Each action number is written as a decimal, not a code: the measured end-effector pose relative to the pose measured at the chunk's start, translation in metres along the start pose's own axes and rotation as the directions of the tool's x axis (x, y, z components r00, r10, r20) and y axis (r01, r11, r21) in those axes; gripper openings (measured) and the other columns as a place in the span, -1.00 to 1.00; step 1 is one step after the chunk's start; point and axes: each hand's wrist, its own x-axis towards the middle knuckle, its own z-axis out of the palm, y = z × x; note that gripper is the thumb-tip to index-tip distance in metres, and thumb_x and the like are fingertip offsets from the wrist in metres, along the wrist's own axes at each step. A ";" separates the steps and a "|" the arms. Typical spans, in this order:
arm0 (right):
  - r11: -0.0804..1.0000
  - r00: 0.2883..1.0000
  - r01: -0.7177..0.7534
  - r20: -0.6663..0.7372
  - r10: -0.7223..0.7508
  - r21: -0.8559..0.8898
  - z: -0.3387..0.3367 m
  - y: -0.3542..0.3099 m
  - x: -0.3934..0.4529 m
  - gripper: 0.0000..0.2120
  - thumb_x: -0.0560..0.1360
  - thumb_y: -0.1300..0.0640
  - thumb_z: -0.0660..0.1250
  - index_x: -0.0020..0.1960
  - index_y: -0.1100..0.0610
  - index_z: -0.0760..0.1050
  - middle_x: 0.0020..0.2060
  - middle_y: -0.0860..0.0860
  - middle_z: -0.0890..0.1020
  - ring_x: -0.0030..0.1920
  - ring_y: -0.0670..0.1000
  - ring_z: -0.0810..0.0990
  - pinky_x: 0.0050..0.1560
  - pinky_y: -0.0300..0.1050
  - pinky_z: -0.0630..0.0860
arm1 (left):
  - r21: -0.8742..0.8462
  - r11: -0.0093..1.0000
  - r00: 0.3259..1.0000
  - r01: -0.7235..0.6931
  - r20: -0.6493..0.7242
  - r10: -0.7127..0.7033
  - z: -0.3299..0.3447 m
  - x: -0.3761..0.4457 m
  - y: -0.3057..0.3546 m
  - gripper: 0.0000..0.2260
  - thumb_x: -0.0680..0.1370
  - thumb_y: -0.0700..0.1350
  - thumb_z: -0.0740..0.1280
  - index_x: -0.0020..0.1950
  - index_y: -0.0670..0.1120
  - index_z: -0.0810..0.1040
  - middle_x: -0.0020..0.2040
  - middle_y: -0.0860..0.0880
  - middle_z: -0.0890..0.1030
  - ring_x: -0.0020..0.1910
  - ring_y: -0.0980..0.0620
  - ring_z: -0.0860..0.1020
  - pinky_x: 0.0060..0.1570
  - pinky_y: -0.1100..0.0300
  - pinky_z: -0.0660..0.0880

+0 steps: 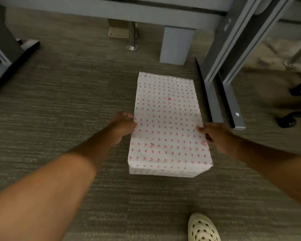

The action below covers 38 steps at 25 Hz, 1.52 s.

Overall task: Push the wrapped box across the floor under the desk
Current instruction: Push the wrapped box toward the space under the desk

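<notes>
A long box wrapped in white paper with small pink hearts [169,122] lies flat on the grey carpet, its far end pointing toward the desk. My left hand [122,126] grips its left long edge, thumb on top. On the right long edge sits my right hand [217,136], its fingers curled over the side. Both hands hold it about midway along its length. The grey desk frame [122,13] spans the top of the view, just beyond the box.
A grey desk leg panel [176,46] stands right behind the box. Grey leg rails with a floor foot [233,108] run along the box's right side. Chair casters [287,120] sit at far right. A metal post foot [132,46] stands further back. My cream clog [202,227] is at the bottom.
</notes>
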 end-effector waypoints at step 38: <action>0.995 0.984 0.097 -0.149 -0.100 -0.025 -0.030 -0.052 0.188 -0.59 0.49 0.19 0.48 0.29 0.26 0.51 0.20 0.19 0.62 0.16 0.22 0.64 0.19 0.15 0.62 | 0.058 0.996 0.988 -0.067 -0.137 0.074 0.077 0.169 0.067 -0.82 0.54 -0.32 0.26 -0.16 -0.07 0.52 -0.10 -0.10 0.58 -0.12 -0.04 0.58 -0.24 0.14 0.54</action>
